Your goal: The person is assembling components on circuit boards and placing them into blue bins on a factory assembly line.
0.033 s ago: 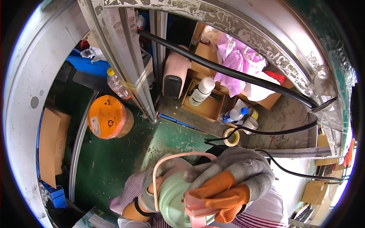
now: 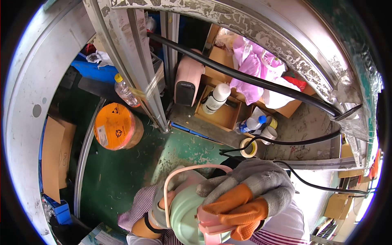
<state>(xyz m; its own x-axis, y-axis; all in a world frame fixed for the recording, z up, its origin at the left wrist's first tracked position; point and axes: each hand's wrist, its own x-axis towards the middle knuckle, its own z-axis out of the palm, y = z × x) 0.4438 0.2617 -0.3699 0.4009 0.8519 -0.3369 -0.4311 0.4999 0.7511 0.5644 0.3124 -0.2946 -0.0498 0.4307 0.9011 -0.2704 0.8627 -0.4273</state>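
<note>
Low in the view, close to my body, is a drinking bottle with a round mint-green lid (image 2: 185,212), a pink mouthpiece (image 2: 208,222) and a thin pink carrying loop (image 2: 171,179). My left hand (image 2: 161,200), gloved in grey with bare fingertips showing, wraps the bottle's left side. Over its right side bends my right hand (image 2: 253,190), in a grey glove with orange on the fingers, its fingers closed on the pink mouthpiece. The bottle's lower body is hidden beneath the lid and hands.
An orange-topped drum (image 2: 118,126) stands on the green floor at left, near an open carton (image 2: 55,159). Ahead, a shelf carries a wooden tray (image 2: 224,122) with a white bottle (image 2: 218,98), and a tape roll (image 2: 248,148). Metal posts (image 2: 139,69) and a black cable (image 2: 245,75) cross above.
</note>
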